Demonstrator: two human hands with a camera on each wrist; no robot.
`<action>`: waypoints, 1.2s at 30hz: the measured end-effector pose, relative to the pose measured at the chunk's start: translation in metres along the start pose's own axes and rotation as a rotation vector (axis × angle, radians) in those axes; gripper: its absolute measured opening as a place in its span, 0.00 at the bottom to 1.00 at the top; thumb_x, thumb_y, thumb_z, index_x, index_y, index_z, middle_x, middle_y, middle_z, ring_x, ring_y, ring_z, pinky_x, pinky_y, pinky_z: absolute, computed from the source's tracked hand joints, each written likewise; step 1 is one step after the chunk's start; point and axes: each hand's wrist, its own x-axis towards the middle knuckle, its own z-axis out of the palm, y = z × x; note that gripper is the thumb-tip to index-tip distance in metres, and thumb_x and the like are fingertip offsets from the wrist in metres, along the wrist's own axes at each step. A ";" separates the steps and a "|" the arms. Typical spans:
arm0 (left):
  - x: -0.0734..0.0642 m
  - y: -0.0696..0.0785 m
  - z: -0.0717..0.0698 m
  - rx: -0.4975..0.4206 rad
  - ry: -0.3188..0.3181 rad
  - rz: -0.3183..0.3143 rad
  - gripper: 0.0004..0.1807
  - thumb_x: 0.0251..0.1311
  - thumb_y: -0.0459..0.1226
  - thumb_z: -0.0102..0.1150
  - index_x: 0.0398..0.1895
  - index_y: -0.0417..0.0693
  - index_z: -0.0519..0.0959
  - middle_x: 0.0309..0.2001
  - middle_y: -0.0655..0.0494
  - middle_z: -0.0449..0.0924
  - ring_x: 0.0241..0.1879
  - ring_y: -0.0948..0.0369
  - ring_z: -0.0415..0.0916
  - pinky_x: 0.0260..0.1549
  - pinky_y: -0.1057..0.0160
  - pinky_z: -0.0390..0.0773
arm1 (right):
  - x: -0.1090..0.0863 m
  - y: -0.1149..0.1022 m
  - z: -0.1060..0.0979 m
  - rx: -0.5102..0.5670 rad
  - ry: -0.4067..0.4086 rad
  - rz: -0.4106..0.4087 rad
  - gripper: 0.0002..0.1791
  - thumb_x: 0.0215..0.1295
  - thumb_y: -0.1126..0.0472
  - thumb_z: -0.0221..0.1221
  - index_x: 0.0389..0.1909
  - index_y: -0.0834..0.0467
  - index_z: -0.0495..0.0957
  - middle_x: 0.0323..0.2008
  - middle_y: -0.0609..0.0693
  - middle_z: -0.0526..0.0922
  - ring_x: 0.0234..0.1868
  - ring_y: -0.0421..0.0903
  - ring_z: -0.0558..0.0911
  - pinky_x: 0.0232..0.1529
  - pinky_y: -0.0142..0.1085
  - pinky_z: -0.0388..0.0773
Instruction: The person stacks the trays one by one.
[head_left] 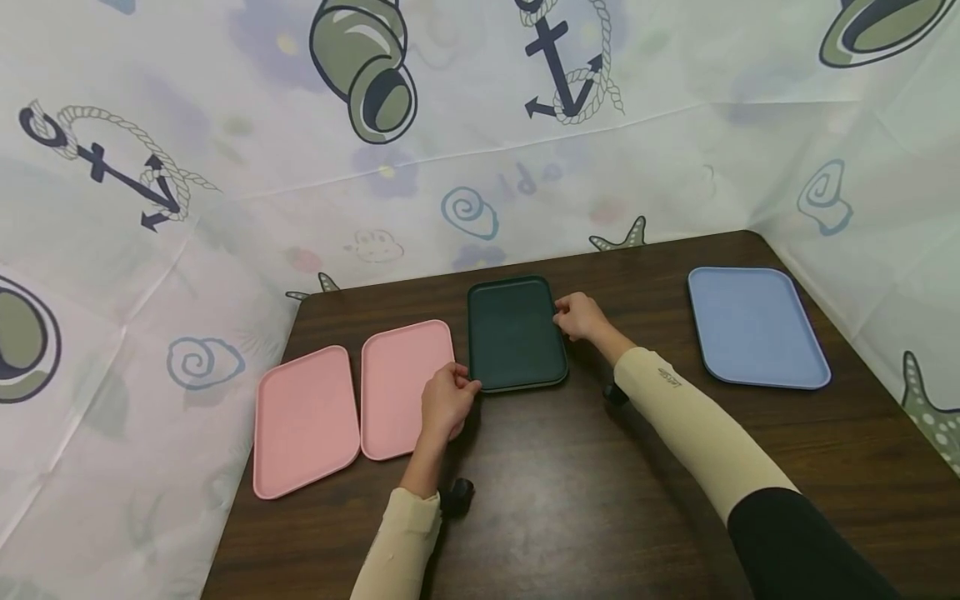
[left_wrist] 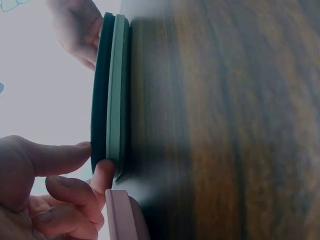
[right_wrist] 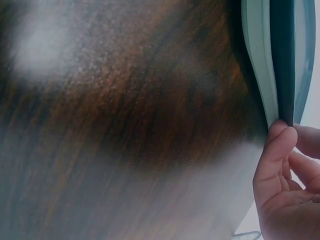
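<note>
Dark wood table [head_left: 570,492] stands against a nautical-print curtain [head_left: 225,167]. Nearest, both sleeved forearms reach forward. The left hand [head_left: 444,406] pinches the near left corner of the dark green tray [head_left: 516,333], thumb above and fingers below. The right hand [head_left: 579,316] grips its right edge farther back. Two pink trays [head_left: 303,421] lie left; a blue tray [head_left: 756,327] lies far right.

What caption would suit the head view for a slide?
Both hands, left hand and right hand, grip a dark green tray on a wooden table.
</note>
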 end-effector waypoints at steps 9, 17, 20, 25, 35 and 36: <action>0.004 0.000 0.007 0.044 0.033 -0.028 0.13 0.56 0.37 0.69 0.42 0.41 0.81 0.25 0.56 0.79 0.28 0.57 0.75 0.32 0.55 0.73 | 0.009 0.002 -0.001 -0.011 0.002 0.019 0.24 0.71 0.65 0.54 0.66 0.66 0.69 0.43 0.59 0.80 0.31 0.47 0.79 0.27 0.33 0.77; 0.006 0.004 0.010 0.085 0.070 -0.017 0.13 0.55 0.37 0.69 0.43 0.41 0.84 0.25 0.56 0.80 0.28 0.56 0.76 0.33 0.53 0.74 | 0.010 0.001 -0.004 -0.008 -0.008 -0.001 0.25 0.71 0.65 0.55 0.67 0.67 0.67 0.41 0.57 0.79 0.24 0.42 0.76 0.26 0.32 0.76; 0.007 0.005 0.011 0.099 0.072 -0.011 0.14 0.56 0.38 0.69 0.44 0.41 0.84 0.25 0.56 0.81 0.29 0.56 0.77 0.34 0.53 0.75 | 0.010 0.003 -0.005 -0.017 -0.007 -0.008 0.26 0.71 0.64 0.55 0.67 0.67 0.67 0.42 0.58 0.79 0.21 0.41 0.75 0.26 0.32 0.75; -0.004 0.006 0.003 0.143 0.107 0.035 0.15 0.56 0.38 0.68 0.46 0.43 0.85 0.26 0.57 0.81 0.29 0.56 0.77 0.31 0.53 0.75 | 0.007 0.003 -0.001 -0.054 0.065 0.008 0.26 0.71 0.59 0.56 0.67 0.64 0.69 0.45 0.56 0.79 0.26 0.44 0.76 0.30 0.36 0.74; -0.054 -0.019 -0.057 0.132 0.329 -0.037 0.14 0.58 0.39 0.67 0.46 0.45 0.85 0.29 0.52 0.84 0.23 0.53 0.74 0.27 0.53 0.70 | -0.020 -0.026 0.016 -0.066 0.240 -0.082 0.22 0.71 0.54 0.56 0.61 0.58 0.76 0.38 0.50 0.82 0.29 0.47 0.78 0.28 0.41 0.72; -0.059 -0.025 -0.063 0.144 0.342 -0.063 0.13 0.59 0.39 0.66 0.46 0.45 0.85 0.29 0.52 0.84 0.23 0.54 0.74 0.27 0.53 0.70 | -0.024 -0.030 0.019 -0.070 0.238 -0.102 0.21 0.71 0.54 0.57 0.60 0.58 0.77 0.37 0.49 0.83 0.28 0.46 0.78 0.27 0.40 0.72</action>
